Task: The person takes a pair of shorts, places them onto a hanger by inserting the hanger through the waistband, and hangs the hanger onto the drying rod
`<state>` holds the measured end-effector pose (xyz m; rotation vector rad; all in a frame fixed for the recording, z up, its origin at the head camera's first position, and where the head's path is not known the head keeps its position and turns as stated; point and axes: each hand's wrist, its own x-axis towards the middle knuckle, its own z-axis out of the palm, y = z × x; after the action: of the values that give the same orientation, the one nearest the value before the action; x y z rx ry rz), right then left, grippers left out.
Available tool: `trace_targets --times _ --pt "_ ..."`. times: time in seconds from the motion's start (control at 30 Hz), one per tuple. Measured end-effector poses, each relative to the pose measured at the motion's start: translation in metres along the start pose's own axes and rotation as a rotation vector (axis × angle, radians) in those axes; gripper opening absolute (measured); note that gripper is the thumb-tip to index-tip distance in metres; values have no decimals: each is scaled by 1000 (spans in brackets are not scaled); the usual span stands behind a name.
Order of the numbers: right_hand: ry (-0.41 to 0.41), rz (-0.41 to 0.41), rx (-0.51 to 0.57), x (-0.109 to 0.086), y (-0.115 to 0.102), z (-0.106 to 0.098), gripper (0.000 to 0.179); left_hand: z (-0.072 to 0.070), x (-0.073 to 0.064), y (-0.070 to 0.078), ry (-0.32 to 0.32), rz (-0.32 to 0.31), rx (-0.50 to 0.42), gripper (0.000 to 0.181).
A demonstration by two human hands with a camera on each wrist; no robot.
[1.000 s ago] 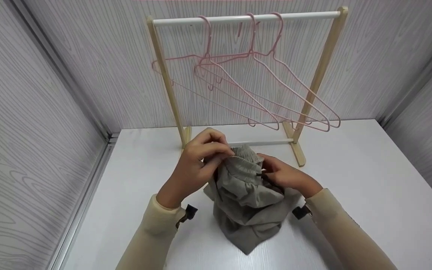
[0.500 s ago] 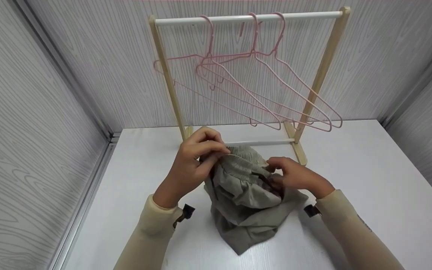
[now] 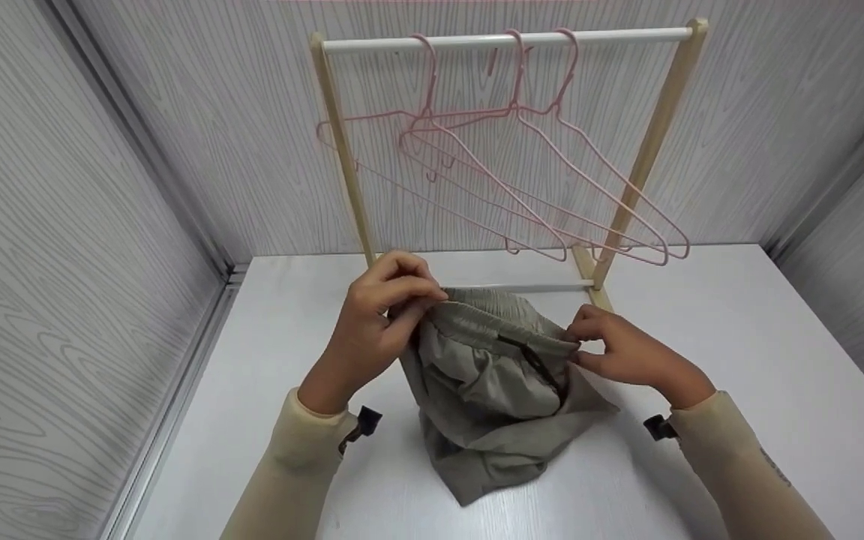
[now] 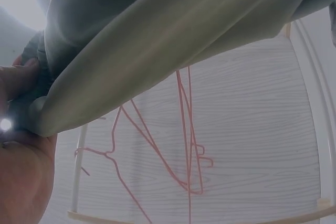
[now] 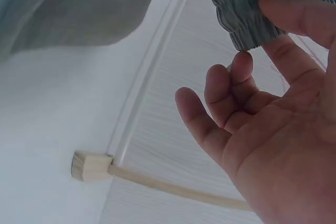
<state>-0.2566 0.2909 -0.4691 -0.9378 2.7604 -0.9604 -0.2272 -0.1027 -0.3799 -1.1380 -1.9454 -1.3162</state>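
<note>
A pair of grey-green shorts [image 3: 492, 405] with a gathered elastic waistband [image 5: 247, 14] and a dark drawstring [image 3: 541, 365] hangs between my hands, its lower part close over the white table. My left hand [image 3: 379, 322] pinches the left end of the waistband between thumb and fingers. At the right end, my right hand [image 3: 631, 352] pinches the band between thumb and index finger, the other fingers curled loosely below, as the right wrist view shows. The waistband is spread wide with its opening facing up. In the left wrist view the cloth covers much of the left fingers.
Behind the shorts stands a small rack with wooden posts [image 3: 657, 135] and a white rail [image 3: 477, 43]. Three pink hangers [image 3: 514, 105] hang from that rail. The white table [image 3: 739, 360] is bounded by wood-grain panels [image 3: 64, 300] at the back and sides.
My right hand has moved right, going from inside the waistband to its right end, and the band has been stretched wider. My left hand has shifted slightly left, still pinching the band.
</note>
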Motion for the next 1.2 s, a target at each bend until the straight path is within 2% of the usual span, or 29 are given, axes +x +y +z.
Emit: trace_targets --times 0.3,0.67,0.97,1.2 --pt "136 23 -60 -18 -12 -24 29 -10 -5 -3 26 -41 41 11" --pt "345 -96 -5 -29 -30 -42 32 -20 -10 -8 95 -76 21 11" --pt "464 -98 31 -36 -47 -50 27 -26 -14 -14 110 -145 -48 14" --pt "532 -119 129 -38 -60 -53 22 -29 -18 -19 91 -186 -90 13"
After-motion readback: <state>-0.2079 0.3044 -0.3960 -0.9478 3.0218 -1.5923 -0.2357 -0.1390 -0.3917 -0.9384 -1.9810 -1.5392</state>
